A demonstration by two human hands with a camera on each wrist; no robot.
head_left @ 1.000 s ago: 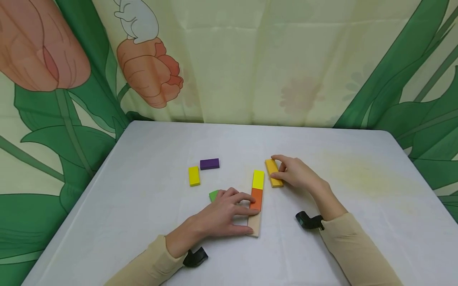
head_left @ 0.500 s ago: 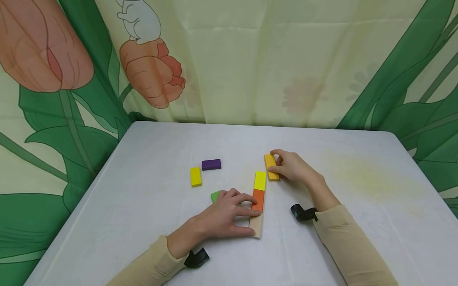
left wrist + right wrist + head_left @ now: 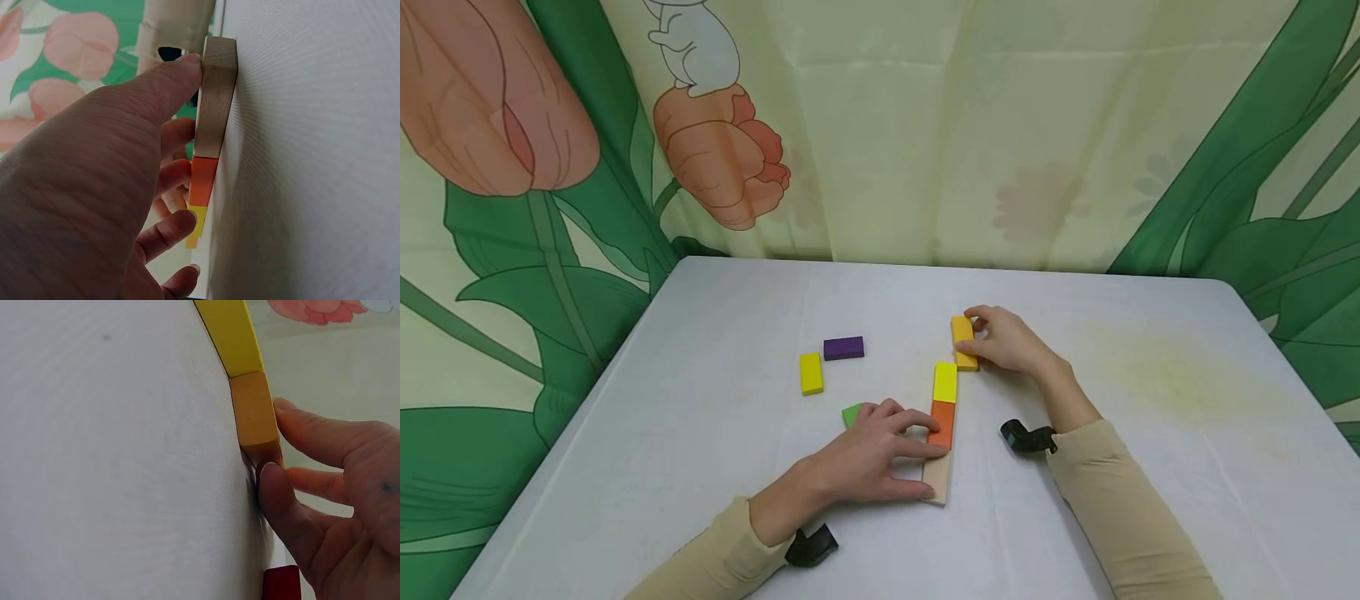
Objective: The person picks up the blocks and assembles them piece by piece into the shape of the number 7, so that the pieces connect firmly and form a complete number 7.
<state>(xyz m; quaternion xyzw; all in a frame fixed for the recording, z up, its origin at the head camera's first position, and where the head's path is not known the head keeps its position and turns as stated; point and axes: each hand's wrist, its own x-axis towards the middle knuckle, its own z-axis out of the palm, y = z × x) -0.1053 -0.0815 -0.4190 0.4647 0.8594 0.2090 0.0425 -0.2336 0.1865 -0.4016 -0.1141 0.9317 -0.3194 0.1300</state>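
Observation:
In the head view a row of blocks runs away from the person: a plain wooden block (image 3: 936,478), an orange block (image 3: 942,423) and a yellow block (image 3: 945,382). My left hand (image 3: 872,457) lies over the row's left side, its thumb tip on the wooden block and fingertips at the orange one. An amber block (image 3: 963,343) is pinched between thumb and fingers of my right hand (image 3: 1011,340). Its near end meets the yellow block's far right corner. In the right wrist view the amber block (image 3: 253,409) sits against the yellow one (image 3: 231,337).
Another yellow block (image 3: 811,373) and a purple block (image 3: 844,347) lie at the left. A green block (image 3: 852,414) shows partly behind the left hand. At the bottom of the right wrist view is a dark red block (image 3: 281,584). A curtain (image 3: 880,167) hangs behind the table.
My right hand has shifted the amber block away from me and slightly left, turning it straighter, toward the row's far end. The left hand has stayed on the row.

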